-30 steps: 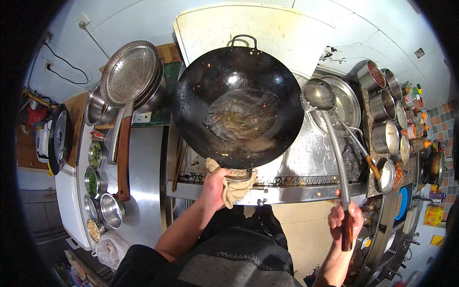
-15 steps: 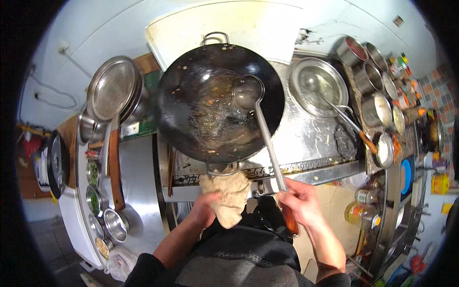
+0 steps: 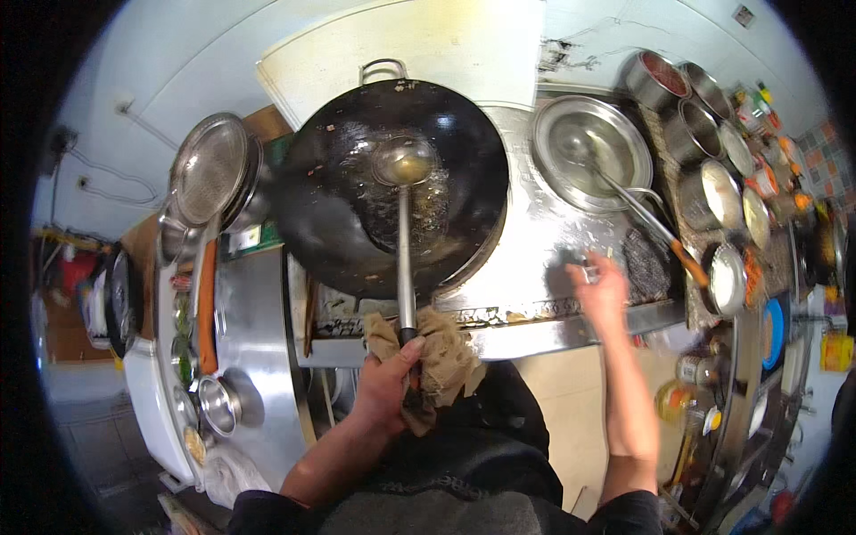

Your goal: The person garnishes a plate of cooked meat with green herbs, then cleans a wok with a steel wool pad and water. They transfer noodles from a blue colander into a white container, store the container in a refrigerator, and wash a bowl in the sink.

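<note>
My left hand (image 3: 385, 385) is closed around the handle of a steel ladle (image 3: 405, 250) and a crumpled tan cloth (image 3: 450, 357) bunched at the wok's near side. The ladle's bowl rests inside the large black wok (image 3: 330, 214), where some liquid and food scraps lie at the bottom. The wok's near handle is hidden by the cloth. My right hand (image 3: 602, 283) is off the ladle and over the steel stove top, fingers apart and slightly blurred, with nothing seen in it. Beside it lies a dark, mesh-like scouring pad (image 3: 646, 266).
Right of the wok stands a steel basin (image 3: 593, 111) of liquid with a wooden-handled ladle (image 3: 655, 223) in it. Several pots (image 3: 709, 196) and bottles line the right side. A round strainer (image 3: 209, 169) rests at left above a steel counter (image 3: 254, 312).
The ladle has passed from my right hand to my left, which grips it together with the cloth. My right hand has moved right and forward. The wok sits further left.
</note>
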A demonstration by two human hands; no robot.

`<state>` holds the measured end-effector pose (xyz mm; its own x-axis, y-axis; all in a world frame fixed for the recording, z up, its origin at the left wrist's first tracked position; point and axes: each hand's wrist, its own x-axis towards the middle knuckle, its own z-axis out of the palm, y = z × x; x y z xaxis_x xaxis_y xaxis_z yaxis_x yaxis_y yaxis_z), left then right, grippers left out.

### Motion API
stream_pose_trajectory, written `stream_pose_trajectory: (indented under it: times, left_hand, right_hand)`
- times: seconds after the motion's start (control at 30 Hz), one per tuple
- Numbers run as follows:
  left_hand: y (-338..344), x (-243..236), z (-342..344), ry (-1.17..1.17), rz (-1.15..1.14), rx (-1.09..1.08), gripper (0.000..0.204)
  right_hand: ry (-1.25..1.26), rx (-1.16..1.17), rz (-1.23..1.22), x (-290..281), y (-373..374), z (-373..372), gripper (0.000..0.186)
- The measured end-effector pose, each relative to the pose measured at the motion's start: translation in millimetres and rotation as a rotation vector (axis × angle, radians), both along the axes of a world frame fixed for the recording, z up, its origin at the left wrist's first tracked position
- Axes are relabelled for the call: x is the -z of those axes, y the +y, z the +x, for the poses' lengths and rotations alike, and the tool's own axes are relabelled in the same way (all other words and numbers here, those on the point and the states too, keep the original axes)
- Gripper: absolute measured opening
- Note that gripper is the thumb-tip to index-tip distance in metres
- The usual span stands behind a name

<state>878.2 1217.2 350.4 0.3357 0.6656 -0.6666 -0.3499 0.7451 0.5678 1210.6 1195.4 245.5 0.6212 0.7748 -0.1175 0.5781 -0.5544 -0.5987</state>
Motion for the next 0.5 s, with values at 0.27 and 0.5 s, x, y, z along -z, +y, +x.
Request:
stream_pose_trajectory:
  times: [0.27,0.5]
  left_hand:
    - [7.4,-34.6,-27.5,0.385,0.117,0.061,0.039]
    - [15.9,-52.1,-70.4,0.615,0.133,0.211,0.046]
  right_hand:
    - [-0.346,0.113,-0.547,92.0,-8.4,183.4,0.089]
    - [-0.023,0.058,-0.210,77.4,16.2,149.1,0.070]
